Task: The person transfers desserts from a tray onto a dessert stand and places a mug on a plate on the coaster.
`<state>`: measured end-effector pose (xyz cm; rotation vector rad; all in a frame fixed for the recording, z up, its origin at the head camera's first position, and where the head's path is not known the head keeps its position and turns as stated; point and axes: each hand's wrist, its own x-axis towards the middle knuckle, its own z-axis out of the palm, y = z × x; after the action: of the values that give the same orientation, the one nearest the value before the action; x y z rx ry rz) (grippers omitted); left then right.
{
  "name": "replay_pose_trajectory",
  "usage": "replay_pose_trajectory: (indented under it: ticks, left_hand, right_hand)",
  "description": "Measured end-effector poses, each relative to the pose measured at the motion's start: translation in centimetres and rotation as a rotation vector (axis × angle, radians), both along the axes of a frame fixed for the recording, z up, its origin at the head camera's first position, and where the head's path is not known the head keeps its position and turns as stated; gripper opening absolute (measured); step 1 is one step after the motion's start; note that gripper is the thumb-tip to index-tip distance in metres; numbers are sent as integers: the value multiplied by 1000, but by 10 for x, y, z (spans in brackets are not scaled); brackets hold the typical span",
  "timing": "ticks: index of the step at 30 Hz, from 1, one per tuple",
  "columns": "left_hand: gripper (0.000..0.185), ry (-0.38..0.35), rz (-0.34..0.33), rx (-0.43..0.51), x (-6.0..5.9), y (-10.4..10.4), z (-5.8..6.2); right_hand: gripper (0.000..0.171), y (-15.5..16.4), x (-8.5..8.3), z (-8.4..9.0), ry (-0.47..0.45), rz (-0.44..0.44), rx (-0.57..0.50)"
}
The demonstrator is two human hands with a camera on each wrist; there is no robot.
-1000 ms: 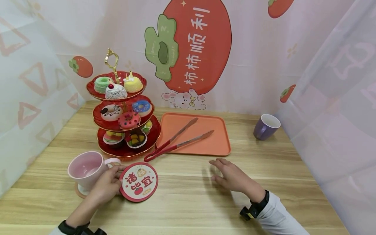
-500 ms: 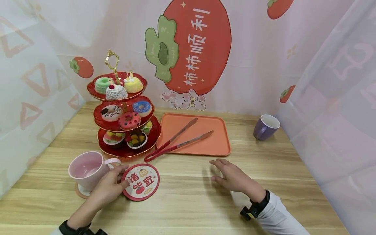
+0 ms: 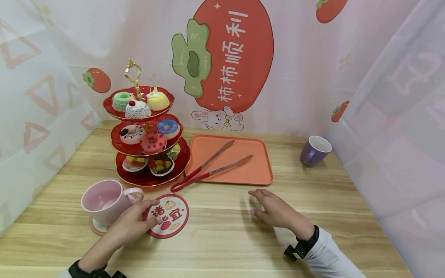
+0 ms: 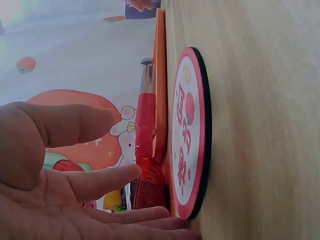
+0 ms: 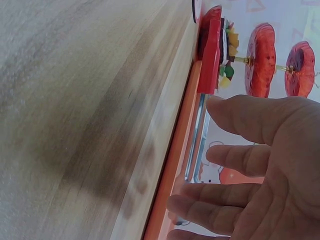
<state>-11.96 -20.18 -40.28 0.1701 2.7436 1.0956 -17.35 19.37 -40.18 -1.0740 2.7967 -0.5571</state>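
Note:
A round coaster [image 3: 174, 222] with a red rim and printed red characters lies flat on the table. My left hand [image 3: 132, 222] is at its left side, thumb and index finger reaching over the rim. In the left wrist view the thumb and fingers [image 4: 107, 182] are spread and grip nothing; the lower fingertips are close to the coaster's edge. A pink mug [image 3: 104, 200] stands on another coaster [image 3: 96, 227], just left of that hand. My right hand [image 3: 274, 208] hovers over bare wood with relaxed, extended fingers, in front of an orange tray [image 3: 240, 178].
Red-handled tongs [image 3: 199, 177] lie partly across the tray. A three-tier red stand [image 3: 116, 141] with several toy cakes and donuts rises behind the pink mug. A purple cup [image 3: 309, 154] stands at the back right. Printed cloth [image 3: 295, 77] encloses the back and sides.
My left hand has let go of the coaster's left edge, its fingers loosening and spreading over the rim. The coaster has shifted slightly right. My right hand stays still.

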Motion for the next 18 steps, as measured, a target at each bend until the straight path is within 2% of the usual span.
replay_pose_trajectory:
  ticks: [7,13,18]
  left_hand:
    - [47,27,-8,-26,1,0,0]
    - [46,139,-45,-135,2,5,3]
    - [45,189,-42,-222,-1,9,2]
  right_hand:
    - [50,0,-1,-1,-6,-5,-3]
    - [50,3,-2,0,-22,-34,-6]
    - [50,4,-2,-3,-28,-39,-9]
